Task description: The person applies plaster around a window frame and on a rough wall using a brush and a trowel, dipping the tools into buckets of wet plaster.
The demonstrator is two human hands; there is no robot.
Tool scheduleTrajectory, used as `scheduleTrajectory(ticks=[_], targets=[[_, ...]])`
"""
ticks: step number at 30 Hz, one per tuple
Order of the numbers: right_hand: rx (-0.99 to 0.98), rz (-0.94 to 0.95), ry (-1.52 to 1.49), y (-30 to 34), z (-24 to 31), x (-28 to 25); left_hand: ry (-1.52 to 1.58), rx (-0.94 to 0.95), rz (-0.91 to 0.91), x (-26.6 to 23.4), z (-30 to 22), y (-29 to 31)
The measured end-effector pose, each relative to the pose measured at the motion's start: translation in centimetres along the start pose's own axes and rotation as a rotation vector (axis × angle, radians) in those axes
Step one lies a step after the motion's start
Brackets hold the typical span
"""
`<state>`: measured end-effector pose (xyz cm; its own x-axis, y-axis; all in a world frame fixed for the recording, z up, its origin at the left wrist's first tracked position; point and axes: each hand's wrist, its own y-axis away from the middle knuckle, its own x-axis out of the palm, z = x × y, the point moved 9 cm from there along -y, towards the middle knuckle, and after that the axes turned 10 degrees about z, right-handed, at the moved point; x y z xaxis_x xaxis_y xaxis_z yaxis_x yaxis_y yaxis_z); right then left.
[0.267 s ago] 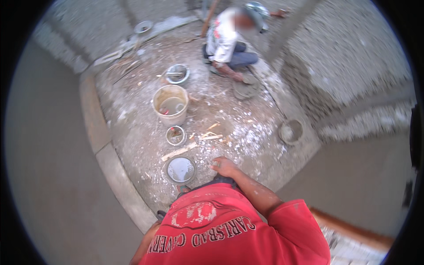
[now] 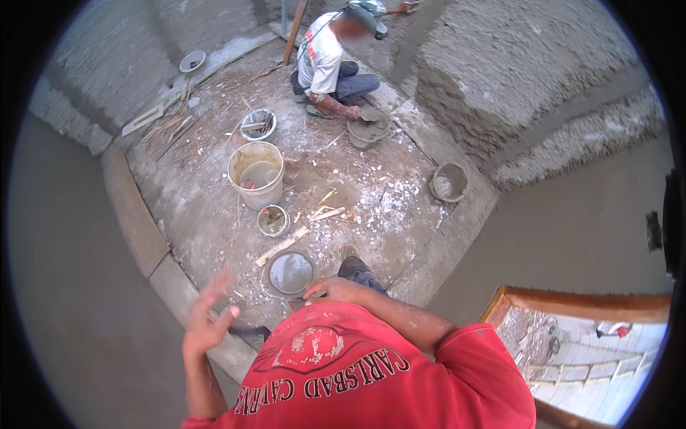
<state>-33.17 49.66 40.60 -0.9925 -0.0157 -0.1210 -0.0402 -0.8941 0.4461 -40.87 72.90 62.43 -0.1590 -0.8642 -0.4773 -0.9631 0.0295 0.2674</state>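
My left hand (image 2: 209,314) is raised at the lower left, beside the concrete curb. Its fingers are spread and slightly blurred, and it holds nothing. In front of my red shirt (image 2: 321,357), my right hand (image 2: 334,289) is low at the waist with its fingers curled in. Whatever may be inside it is hidden. Nearest to that hand stands a round bucket (image 2: 272,284) full of greyish water. My foot (image 2: 349,250) shows beyond the right hand, below a dark trouser leg.
A co-worker (image 2: 330,68) crouches at the far wall, one hand at a mortar-filled tub (image 2: 369,129). A large white bucket (image 2: 246,191), a small bucket (image 2: 273,221) and a tool basin (image 2: 249,134) stand left of centre. Wood strips (image 2: 282,245) and another tub (image 2: 461,191) are on the floor.
My left hand has come up into view at the lower left, fingers spread. My right hand has drawn back toward my waist. The view has shifted, showing the framed opening more fully.
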Motion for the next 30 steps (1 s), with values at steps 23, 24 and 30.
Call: scheduleTrajectory(ticks=[23, 24, 30], targets=[[0.925, -0.738, -0.131, 32.6, -40.6, -3.6, 0.040, -0.491, 0.614, 25.7, 7.1, -13.8], [0.904, -0.741, -0.163, 34.5, -42.3, -2.8, 0.011, -0.467, 0.669, 26.5, 5.3, -15.6], [0.785, -1.340, -0.755, 36.7, -44.0, 2.2, -0.356, -0.366, 0.962, 25.1, -8.3, -26.9]])
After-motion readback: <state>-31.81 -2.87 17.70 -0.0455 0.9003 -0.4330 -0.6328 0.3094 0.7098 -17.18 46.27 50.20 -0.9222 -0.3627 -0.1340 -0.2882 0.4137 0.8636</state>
